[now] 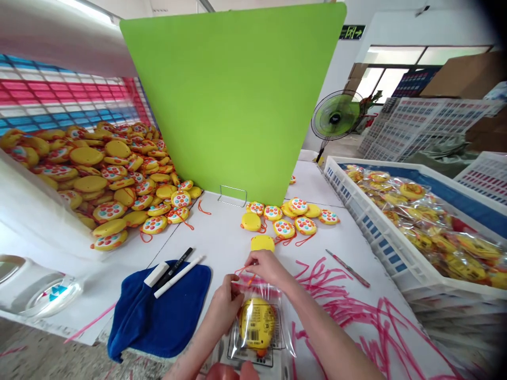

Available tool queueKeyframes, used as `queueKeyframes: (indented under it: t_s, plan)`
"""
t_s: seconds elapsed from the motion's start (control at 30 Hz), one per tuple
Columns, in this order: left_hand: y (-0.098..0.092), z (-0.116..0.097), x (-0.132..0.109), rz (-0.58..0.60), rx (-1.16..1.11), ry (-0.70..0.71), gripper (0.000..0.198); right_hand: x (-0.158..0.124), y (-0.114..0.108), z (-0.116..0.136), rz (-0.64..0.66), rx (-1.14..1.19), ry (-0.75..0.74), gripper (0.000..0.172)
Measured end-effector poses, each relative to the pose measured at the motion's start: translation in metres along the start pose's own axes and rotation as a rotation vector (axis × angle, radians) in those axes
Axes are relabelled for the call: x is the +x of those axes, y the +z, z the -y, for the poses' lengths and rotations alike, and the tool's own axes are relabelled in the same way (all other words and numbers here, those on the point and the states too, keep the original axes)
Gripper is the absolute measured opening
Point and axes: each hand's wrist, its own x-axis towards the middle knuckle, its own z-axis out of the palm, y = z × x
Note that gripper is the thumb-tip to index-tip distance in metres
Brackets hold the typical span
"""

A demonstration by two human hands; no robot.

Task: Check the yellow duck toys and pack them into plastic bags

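Note:
A clear plastic bag [283, 338] with printing and a pink strip along its top lies in front of me. Inside it is a yellow toy [257, 322] with an orange tip at the lower end. My left hand [227, 298] is closed on the bag's upper left edge. At the bag's mouth, my right hand [266, 266] pinches an orange cord [250, 279] between its fingertips. Just beyond that hand lies another yellow toy [262, 243]. Skin-coloured shapes at the bottom edge are too cut off to make out.
A blue cloth [178, 316] with pens lies left; a thin craft knife [348, 268] and pink strips [328, 295] lie right. Yellow toys [307, 226] sit before a green board [237, 105], with a large pile [111, 184] left. A white crate [372, 227] holds bagged toys.

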Motion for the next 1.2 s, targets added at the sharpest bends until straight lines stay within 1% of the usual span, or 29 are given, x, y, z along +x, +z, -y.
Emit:
queueKeyframes:
  t_s: [0.07, 0.17, 0.2, 0.27, 0.33, 0.4, 0.47, 0.53, 0.6, 0.67, 0.73, 0.77, 0.83, 0.9, 0.93, 1.0, 1.13, 1.2]
  plan:
    - [-0.001, 0.000, 0.003, 0.048, -0.044, -0.037, 0.031, -0.019, -0.012, -0.009, 0.035, 0.029, -0.017, 0.011]
    - [-0.001, -0.005, 0.007, 0.090, -0.073, -0.033, 0.011, -0.040, -0.020, -0.017, 0.092, 0.009, -0.038, 0.016]
    - [0.000, -0.007, 0.008, 0.092, -0.084, -0.029, 0.009, -0.043, -0.020, -0.018, 0.114, -0.012, -0.044, 0.020]
    - [0.003, -0.010, 0.008, 0.084, -0.113, -0.030, 0.014, -0.045, -0.018, -0.020, 0.181, -0.064, -0.060, 0.027]
    - [0.008, -0.011, 0.006, 0.071, -0.147, -0.043, 0.015, -0.043, -0.016, -0.021, 0.293, -0.107, -0.086, 0.030]
    - [0.014, -0.009, 0.004, 0.051, -0.237, -0.048, 0.019, -0.039, -0.017, -0.022, 0.419, -0.125, -0.118, 0.031]
    - [0.020, -0.005, 0.002, 0.015, -0.358, -0.041, 0.027, -0.035, -0.020, -0.021, 0.515, -0.121, -0.144, 0.033]
    - [0.026, -0.001, 0.001, -0.046, -0.507, -0.050, 0.035, -0.033, -0.024, -0.020, 0.560, -0.100, -0.155, 0.036]
    - [0.029, 0.001, 0.001, -0.095, -0.615, -0.077, 0.040, -0.032, -0.030, -0.016, 0.568, -0.080, -0.155, 0.037]
    - [0.030, 0.002, 0.001, -0.123, -0.684, -0.092, 0.042, -0.033, -0.035, -0.011, 0.526, -0.080, -0.146, 0.033]
    - [0.029, 0.001, 0.000, -0.110, -0.725, -0.087, 0.042, -0.034, -0.038, -0.005, 0.400, -0.103, -0.125, 0.027]
    - [0.028, 0.000, 0.000, -0.081, -0.774, -0.086, 0.041, -0.034, -0.038, -0.002, 0.315, -0.115, -0.116, 0.025]
    - [0.026, -0.001, -0.002, 0.014, -0.905, -0.092, 0.040, -0.035, -0.034, 0.007, 0.157, -0.126, -0.114, 0.024]
    - [0.023, -0.001, -0.003, 0.121, -1.002, -0.107, 0.041, -0.035, -0.025, 0.016, 0.068, -0.126, -0.137, 0.022]
    - [0.021, -0.001, -0.003, 0.158, -1.008, -0.110, 0.043, -0.036, -0.019, 0.021, 0.042, -0.128, -0.151, 0.023]
    - [0.018, 0.000, -0.004, 0.192, -0.944, -0.079, 0.043, -0.036, -0.005, 0.030, -0.002, -0.149, -0.173, 0.026]
    - [0.013, 0.001, -0.003, 0.171, -0.788, 0.045, 0.039, -0.038, 0.019, 0.044, -0.069, -0.204, -0.203, 0.033]
    - [0.011, 0.002, -0.002, 0.155, -0.764, 0.070, 0.035, -0.037, 0.027, 0.046, -0.109, -0.216, -0.193, 0.033]
